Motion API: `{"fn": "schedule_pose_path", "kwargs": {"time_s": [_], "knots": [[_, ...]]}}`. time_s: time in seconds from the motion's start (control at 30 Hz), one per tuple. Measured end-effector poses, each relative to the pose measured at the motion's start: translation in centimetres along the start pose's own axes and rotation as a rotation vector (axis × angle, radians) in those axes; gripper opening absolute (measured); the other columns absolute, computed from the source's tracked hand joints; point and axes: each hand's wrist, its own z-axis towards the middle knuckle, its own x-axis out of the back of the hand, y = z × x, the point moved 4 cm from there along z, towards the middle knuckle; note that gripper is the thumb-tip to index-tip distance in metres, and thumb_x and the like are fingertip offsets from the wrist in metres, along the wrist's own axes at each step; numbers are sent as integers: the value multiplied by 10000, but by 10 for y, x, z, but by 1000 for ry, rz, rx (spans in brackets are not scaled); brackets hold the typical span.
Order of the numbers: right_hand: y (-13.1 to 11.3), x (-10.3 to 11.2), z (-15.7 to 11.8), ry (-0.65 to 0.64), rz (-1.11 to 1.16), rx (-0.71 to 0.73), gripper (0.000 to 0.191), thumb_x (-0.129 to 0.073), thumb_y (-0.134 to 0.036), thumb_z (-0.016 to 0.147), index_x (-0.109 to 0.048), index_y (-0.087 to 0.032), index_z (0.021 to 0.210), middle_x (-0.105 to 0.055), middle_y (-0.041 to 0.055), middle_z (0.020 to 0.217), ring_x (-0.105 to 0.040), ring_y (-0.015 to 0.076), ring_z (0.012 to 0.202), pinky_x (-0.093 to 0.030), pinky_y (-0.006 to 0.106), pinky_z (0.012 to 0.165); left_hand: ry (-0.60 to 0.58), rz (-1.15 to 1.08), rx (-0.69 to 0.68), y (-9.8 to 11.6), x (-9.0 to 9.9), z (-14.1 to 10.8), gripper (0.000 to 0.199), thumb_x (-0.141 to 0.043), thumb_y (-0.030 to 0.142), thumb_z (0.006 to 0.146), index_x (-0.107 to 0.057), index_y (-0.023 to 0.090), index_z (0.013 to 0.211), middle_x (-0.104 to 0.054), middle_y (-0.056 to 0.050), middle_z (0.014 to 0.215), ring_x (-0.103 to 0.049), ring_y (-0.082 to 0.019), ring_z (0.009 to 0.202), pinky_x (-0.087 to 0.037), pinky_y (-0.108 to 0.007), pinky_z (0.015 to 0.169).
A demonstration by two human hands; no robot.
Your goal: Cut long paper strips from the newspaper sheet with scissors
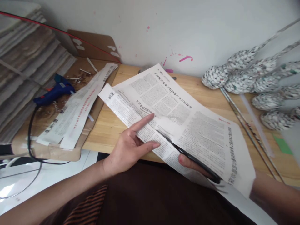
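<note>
A printed newspaper sheet [161, 97] lies slanted above my lap and over the table's front edge. A slit runs along its near side, leaving a long strip [131, 117] below it. My left hand [131, 142] grips the sheet at the strip, index finger stretched over the print and thumb on the strip. Black-handled scissors [197, 159] sit in the slit, their blade pointing up and left towards my left fingers. My right hand [191, 164] holds them; its thumb shows at the handle, while the paper hides the other fingers.
Cut newspaper strips [79, 115] lie on cardboard at left, beside a blue glue gun [56, 90] with a black cable. A tall tied paper stack [25, 68] stands behind. Several woven paper pieces [241, 75] lean at right, near thin rods [250, 131] on the wooden table [100, 128].
</note>
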Motion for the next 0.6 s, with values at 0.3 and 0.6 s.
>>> {"fn": "schedule_pose_path", "kwargs": {"time_s": [0.3, 0.6], "knots": [[-8, -4, 14, -165, 113, -174, 532, -603, -708, 808, -636, -463, 1279, -761, -30, 1133, -616, 370, 1270, -392, 575, 1184, 13, -61, 73, -1, -2, -2, 887, -878, 271, 708, -487, 200, 1501, -771, -75, 1152, -670, -398, 1161, -609, -458, 875], [-9, -11, 11, -265, 321, -287, 404, -651, -643, 794, -726, -454, 1142, -777, -22, 1032, -598, 369, 1284, -543, 556, 1053, 15, -84, 96, -1, -3, -1, 899, -873, 244, 702, -474, 187, 1505, -761, -81, 1187, -655, -395, 1197, -609, -460, 901]]}}
